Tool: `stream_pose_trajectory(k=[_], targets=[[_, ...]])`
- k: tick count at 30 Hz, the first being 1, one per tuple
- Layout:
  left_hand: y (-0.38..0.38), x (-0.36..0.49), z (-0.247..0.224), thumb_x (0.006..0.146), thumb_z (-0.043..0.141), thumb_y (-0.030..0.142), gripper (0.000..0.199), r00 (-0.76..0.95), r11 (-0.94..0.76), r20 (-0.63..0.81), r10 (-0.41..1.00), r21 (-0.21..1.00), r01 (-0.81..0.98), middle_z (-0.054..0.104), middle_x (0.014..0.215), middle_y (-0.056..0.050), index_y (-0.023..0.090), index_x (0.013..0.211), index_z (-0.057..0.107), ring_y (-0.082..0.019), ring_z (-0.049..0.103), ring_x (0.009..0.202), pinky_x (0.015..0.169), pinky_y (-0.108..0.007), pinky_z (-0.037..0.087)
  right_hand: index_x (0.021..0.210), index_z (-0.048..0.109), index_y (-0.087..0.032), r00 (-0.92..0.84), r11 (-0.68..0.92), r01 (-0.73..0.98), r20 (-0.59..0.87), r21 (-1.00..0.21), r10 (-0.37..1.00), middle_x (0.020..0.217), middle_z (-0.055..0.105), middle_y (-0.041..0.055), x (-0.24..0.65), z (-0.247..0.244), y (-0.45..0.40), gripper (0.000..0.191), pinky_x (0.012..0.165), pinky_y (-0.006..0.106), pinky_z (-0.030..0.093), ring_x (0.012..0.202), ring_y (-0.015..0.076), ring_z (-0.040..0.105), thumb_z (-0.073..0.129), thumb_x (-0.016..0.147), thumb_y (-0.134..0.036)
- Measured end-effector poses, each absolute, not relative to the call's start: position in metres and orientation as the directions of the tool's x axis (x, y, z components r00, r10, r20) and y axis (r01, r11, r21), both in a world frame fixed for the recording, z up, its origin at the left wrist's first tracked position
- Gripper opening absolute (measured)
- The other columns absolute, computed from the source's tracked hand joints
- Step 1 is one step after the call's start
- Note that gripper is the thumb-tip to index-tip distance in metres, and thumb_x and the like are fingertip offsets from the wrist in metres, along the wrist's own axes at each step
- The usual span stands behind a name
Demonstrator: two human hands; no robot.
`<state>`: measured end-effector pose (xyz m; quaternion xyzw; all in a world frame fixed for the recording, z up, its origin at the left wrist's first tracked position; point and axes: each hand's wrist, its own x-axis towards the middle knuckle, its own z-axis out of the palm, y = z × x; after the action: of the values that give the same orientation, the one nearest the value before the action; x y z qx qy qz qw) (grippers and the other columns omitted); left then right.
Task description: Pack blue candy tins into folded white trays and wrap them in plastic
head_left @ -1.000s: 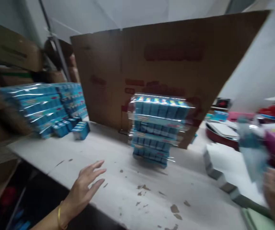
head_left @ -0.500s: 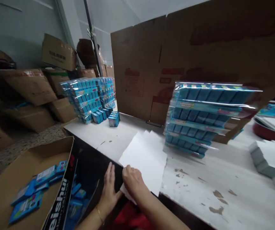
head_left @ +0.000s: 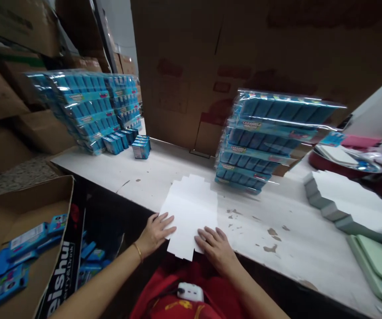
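Note:
A white die-cut card sheet (head_left: 191, 204) with notched edges lies flat on the worktable (head_left: 244, 235), its near flap poking past the front edge. On the sheet's left side rests my left hand (head_left: 156, 232), fingers spread and a thin bracelet at the wrist. My right hand (head_left: 216, 248) lies at the near right corner, fingers stretched out over the card. Neither hand grips anything. Beyond the sheet, to the right, stands a stack of clear-wrapped trays (head_left: 254, 141) filled with small blue boxes.
More wrapped trays (head_left: 81, 106) stand at the back left beside loose blue boxes (head_left: 141, 147). An open carton (head_left: 58, 195) holding blue packets is at the lower left. To the right are a pile of white card blanks (head_left: 350, 199) and a pale green scale-like device (head_left: 380, 261). A large cardboard sheet (head_left: 184, 88) rises behind.
The view has swung right and down. My right hand has moved from the sheet's left edge to its right side. My left hand has come onto the card, which now lies straighter.

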<state>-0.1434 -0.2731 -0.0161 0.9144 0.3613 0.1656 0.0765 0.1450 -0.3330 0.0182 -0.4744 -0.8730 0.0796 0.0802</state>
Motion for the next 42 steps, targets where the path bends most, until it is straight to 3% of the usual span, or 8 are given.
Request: stream_pose_trajectory(k=[9,15,21,25,28,30,36,42], targets=[[-0.262,-0.121,0.003,0.083,0.043,0.02,0.031,0.576,-0.523,0.116,0.809,0.588,0.616,0.053,0.121,-0.003,0.032,0.109,0.054,-0.019,0.04,0.119,0.096,-0.046,0.022,0.089,0.066,-0.027,-0.342,0.342,0.686,0.131,-0.642,0.931,0.102,0.064,0.0021,0.156,0.024,-0.289,0.021,0.087,0.038,0.039,0.096,0.0173,0.056,0.046,0.082,-0.023],[-0.248,-0.126,-0.012,0.081,0.05,0.025,0.016,0.506,-0.524,0.243,0.828,0.66,0.539,0.063,0.106,-0.005,0.024,0.09,0.063,-0.017,0.054,0.104,0.09,-0.04,0.034,0.079,0.067,-0.025,-0.293,0.302,0.636,0.14,-0.71,0.946,0.092,0.067,0.0006,0.156,0.02,-0.28,0.019,0.084,0.032,0.041,0.089,0.0161,0.059,0.049,0.082,-0.026],[-0.242,-0.12,0.004,0.081,0.05,0.026,0.015,0.362,-0.505,0.353,0.863,0.629,0.591,0.065,0.097,-0.005,0.021,0.081,0.064,-0.019,0.053,0.101,0.087,-0.039,0.041,0.082,0.065,-0.024,-0.218,0.281,0.737,0.177,-0.615,0.96,0.091,0.066,-0.0003,0.147,0.021,-0.287,0.021,0.084,0.033,0.036,0.089,0.0156,0.057,0.044,0.085,-0.024],[-0.234,-0.096,0.043,0.083,0.044,0.018,0.018,0.591,-0.663,0.3,0.748,0.368,0.652,0.063,0.08,-0.005,0.018,0.082,0.062,-0.017,0.054,0.085,0.073,-0.031,0.043,0.072,0.062,-0.02,-0.29,0.343,0.891,0.208,-0.297,0.934,0.075,0.064,0.0023,0.13,0.036,-0.278,0.022,0.085,0.036,0.031,0.078,0.0166,0.053,0.044,0.086,-0.023],[-0.221,-0.082,0.056,0.079,0.044,0.01,0.021,0.75,-0.76,0.123,0.649,0.13,0.636,0.059,0.066,-0.006,0.015,0.066,0.059,-0.018,0.052,0.073,0.063,-0.029,0.04,0.071,0.06,-0.016,-0.478,0.487,0.872,0.137,-0.046,0.868,0.072,0.062,0.0058,0.114,0.046,-0.263,0.022,0.075,0.034,0.032,0.076,0.019,0.051,0.043,0.085,-0.019],[-0.216,-0.074,0.055,0.077,0.045,0.008,0.021,0.775,-0.775,0.046,0.631,0.08,0.626,0.059,0.065,-0.006,0.014,0.062,0.058,-0.019,0.051,0.072,0.06,-0.028,0.039,0.073,0.061,-0.015,-0.554,0.554,0.832,0.085,0.033,0.828,0.073,0.061,0.0073,0.104,0.049,-0.255,0.019,0.069,0.033,0.032,0.076,0.02,0.05,0.044,0.082,-0.014],[-0.221,-0.06,0.049,0.076,0.051,0.013,0.013,0.756,-0.754,-0.013,0.654,0.059,0.654,0.062,0.068,-0.005,0.015,0.068,0.061,-0.019,0.052,0.069,0.062,-0.029,0.041,0.066,0.063,-0.015,-0.645,0.647,0.762,-0.05,0.04,0.763,0.066,0.062,0.0079,0.087,0.051,-0.241,0.021,0.064,0.034,0.034,0.075,0.0216,0.053,0.047,0.078,-0.01],[-0.228,-0.055,0.045,0.076,0.051,0.02,0.014,0.696,-0.695,0.021,0.718,0.07,0.715,0.062,0.07,-0.004,0.017,0.068,0.061,-0.02,0.053,0.073,0.06,-0.031,0.042,0.072,0.065,-0.014,-0.635,0.636,0.772,-0.023,0.002,0.772,0.073,0.064,0.0098,0.091,0.055,-0.243,0.02,0.071,0.038,0.04,0.081,0.0232,0.056,0.046,0.077,-0.008]])
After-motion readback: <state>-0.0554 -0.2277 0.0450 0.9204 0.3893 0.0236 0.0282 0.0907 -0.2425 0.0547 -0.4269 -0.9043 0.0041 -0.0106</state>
